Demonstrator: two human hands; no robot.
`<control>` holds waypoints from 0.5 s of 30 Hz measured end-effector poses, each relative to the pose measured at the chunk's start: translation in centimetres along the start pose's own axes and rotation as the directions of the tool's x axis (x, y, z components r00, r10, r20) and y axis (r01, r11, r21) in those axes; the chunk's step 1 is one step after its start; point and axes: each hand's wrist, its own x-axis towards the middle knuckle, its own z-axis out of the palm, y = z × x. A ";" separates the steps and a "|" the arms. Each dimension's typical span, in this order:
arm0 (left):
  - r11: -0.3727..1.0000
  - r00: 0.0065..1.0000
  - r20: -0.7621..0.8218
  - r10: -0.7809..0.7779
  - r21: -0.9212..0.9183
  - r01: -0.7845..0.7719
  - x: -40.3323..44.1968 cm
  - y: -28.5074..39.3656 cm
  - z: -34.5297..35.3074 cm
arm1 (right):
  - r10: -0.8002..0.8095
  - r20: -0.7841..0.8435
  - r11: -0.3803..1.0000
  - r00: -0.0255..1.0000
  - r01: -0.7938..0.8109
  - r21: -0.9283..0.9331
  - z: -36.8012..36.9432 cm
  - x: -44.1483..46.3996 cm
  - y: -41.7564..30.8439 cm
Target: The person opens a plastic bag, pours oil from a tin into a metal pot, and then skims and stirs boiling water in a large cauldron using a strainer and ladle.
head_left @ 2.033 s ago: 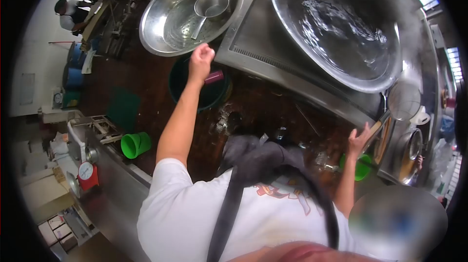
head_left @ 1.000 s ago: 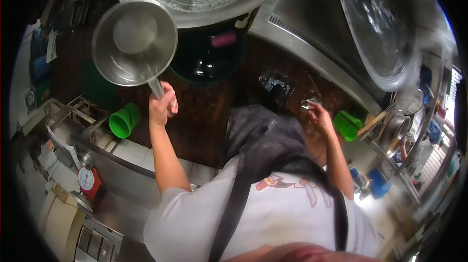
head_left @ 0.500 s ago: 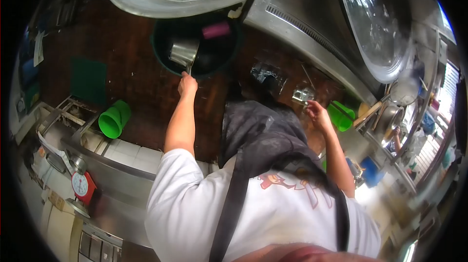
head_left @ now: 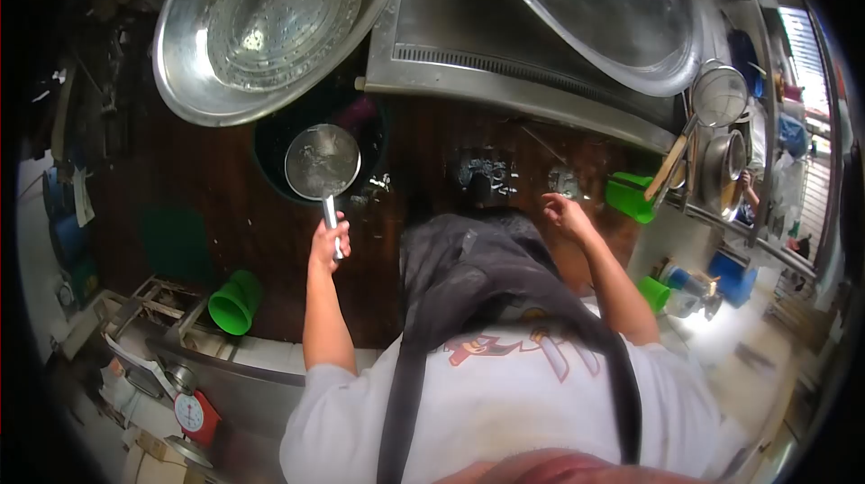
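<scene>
My left hand (head_left: pixel 332 243) is closed around the handle of a metal dipper (head_left: pixel 323 162). The dipper's round bowl faces up and seems to hold clear liquid. Below it, largely covered by the dipper and a big metal colander, is a dark green tub (head_left: pixel 270 173) with a pinkish thing (head_left: pixel 354 112) inside, dim in shadow. The big metal colander (head_left: pixel 203 78) with its perforated bottom fills the upper left. My right hand (head_left: pixel 566 215) hangs over the floor with loosely bent fingers spread apart, nothing visible in them.
A steel counter (head_left: pixel 423 78) carries a large round vessel (head_left: pixel 662 60) with water at upper right. Green bins (head_left: pixel 236 304) stand on the floor at both sides. A strainer (head_left: pixel 719 95) and pans hang at right. A red scale (head_left: pixel 194 414) sits lower left. The brown floor (head_left: pixel 432 132) has wet patches.
My left hand has drawn the dipper up and back from the tub, turning its bowl upright. The view has shifted, bringing more of the colander into sight. My right hand stays beside me.
</scene>
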 end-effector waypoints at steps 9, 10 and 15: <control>0.945 0.935 0.175 0.309 0.054 -0.322 -15.6 4.3 15.3 | -0.133 -0.045 0.984 0.990 0.138 0.114 -2.6 0.5 6.8; 0.936 0.927 0.183 0.329 0.071 -0.346 -16.6 5.2 17.0 | -0.130 -0.057 0.985 0.990 0.136 0.111 -3.2 0.1 7.6; 0.876 0.901 0.199 0.384 0.231 -0.424 -18.2 9.5 24.7 | -0.088 -0.072 0.981 0.994 0.099 0.168 -6.7 -2.5 11.5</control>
